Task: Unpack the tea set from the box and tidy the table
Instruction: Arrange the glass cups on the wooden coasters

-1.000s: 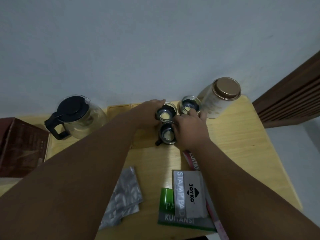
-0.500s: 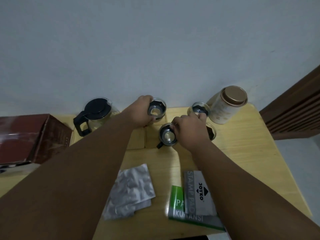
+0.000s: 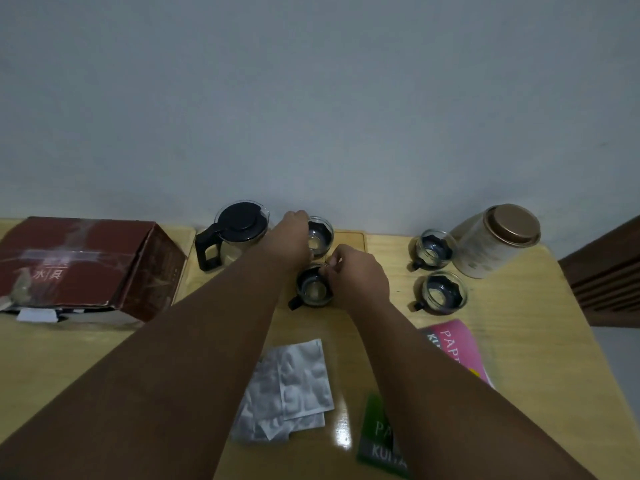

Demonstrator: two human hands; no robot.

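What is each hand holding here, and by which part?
Left hand grips the far glass cup by its left side; right hand pinches the near glass cup at its right rim.

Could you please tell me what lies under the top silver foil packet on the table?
More silver packets show past its left and near edges, lying on the table. The top foil packet covers the rest, so their number cannot be told.
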